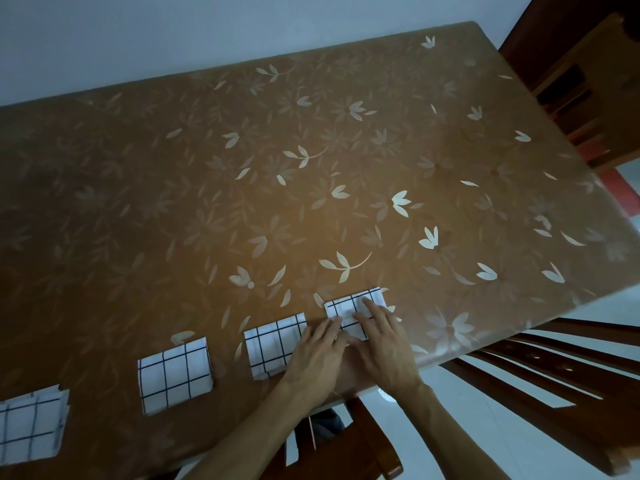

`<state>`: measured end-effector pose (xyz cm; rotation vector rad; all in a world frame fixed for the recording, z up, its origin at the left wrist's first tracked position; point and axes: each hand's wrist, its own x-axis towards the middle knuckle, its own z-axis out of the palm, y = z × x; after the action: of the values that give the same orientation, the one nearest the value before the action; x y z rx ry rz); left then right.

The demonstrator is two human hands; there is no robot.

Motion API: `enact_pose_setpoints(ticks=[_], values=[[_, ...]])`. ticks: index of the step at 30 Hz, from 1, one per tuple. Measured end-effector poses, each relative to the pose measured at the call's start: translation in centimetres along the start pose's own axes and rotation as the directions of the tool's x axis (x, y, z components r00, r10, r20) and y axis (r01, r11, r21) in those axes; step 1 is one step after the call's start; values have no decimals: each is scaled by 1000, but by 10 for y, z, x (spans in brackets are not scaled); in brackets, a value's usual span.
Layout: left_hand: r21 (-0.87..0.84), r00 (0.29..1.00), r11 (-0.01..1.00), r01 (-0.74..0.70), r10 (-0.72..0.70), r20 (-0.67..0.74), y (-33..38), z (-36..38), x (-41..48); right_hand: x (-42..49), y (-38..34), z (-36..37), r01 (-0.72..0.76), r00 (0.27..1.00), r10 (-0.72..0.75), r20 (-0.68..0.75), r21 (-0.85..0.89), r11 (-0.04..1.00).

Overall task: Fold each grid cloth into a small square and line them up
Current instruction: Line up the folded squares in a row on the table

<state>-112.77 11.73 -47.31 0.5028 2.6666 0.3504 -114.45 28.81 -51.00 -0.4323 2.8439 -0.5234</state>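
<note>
1. Here, the fourth grid cloth (355,311) is pressed flat near the tabletop's (311,168) front edge, towards its right front corner, at the right end of the row.
2. The left hand (317,358) is laid palm down with fingers spread, its fingertips on the cloth's near left corner; nothing is pinched by it, and part of the third cloth (272,348) is overlapped by it.
3. The right hand (384,344) is likewise laid flat and open, its fingers stretched across the cloth's middle, with nothing gripped.
4. The step in hand is judged to be the final smoothing and squaring. It would be done well if the creases are pressed outward from the centre, the layers are kept from sliding, and the near edge is brought into line with the neighbouring squares at an even gap.
5. Four folded grid cloths are counted along the front edge: the first cloth (31,426) at the left, cut off by the frame, the second cloth (175,375), the third and the fourth.
6. Two hands are counted, and no unfolded cloth is seen.
</note>
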Motion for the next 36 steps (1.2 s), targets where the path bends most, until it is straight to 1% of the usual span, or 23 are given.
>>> enact_pose_setpoints(ticks=[2,4,6,7,10,12,14,16,18,20,22,24,26,28,29,31,32,33,34,36], values=[[18,1000,1000,0,0,0,0,-1,1,0,-3,10,51,993,-52,102,10,999],[36,1000,999,1,-2,28,-1,-5,3,-2,0,17,64,992,-61,112,-21,998],[67,997,998,-22,18,69,-1,-7,3,-3,6,19,0,994,0,112,2,1000],[82,996,996,-31,24,89,0,-8,3,-3,8,19,-27,991,26,135,5,1000],[131,989,991,-38,18,147,2,-8,1,-4,5,22,-101,992,106,62,-78,992],[159,988,987,-36,11,154,4,-10,1,-3,0,19,-196,979,199,32,-87,977],[154,989,988,-32,9,148,3,-13,-1,1,-3,14,-222,974,227,30,-109,969],[74,997,997,-22,16,72,1,-17,-6,6,-8,4,-234,971,238,28,-108,966],[-76,999,997,10,-14,-53,-7,-22,-17,11,-19,-7,-228,974,228,-4,-85,970],[-202,987,979,29,-61,-151,-23,-26,-33,15,-38,-15,-143,989,138,-60,-89,986],[-263,967,963,60,-122,-224,-47,-25,-52,19,-66,-16,-9,994,4,-107,-46,999],[-334,917,923,190,-289,-276,-74,-23,-73,22,-100,-10,105,993,-102,-61,45,993],[-419,817,837,351,-493,-300,-101,-23,-98,22,-137,0,156,984,-165,64,131,979],[-495,678,732,468,-657,-331,-128,-23,-124,21,-175,12,149,958,-198,206,234,961],[-531,610,671,518,-724,-322,-142,-24,-137,20,-194,18,132,943,-207,261,278,951],[-562,511,543,625,-828,-231,-168,-21,-161,19,-225,31,73,921,-192,338,336,939],[-569,488,493,658,-855,-176,-179,-18,-171,19,-237,36,29,913,-168,371,351,936],[-585,486,463,666,-864,-130,-188,-14,-179,19,-247,41,-17,904,-137,404,354,935],[-608,503,448,656,-859,-90,-194,-9,-185,19,-255,45,-51,899,-110,424,351,935],[-636,558,455,624,-829,-46,-199,-2,-192,19,-264,51,-85,897,-73,437,332,939]])
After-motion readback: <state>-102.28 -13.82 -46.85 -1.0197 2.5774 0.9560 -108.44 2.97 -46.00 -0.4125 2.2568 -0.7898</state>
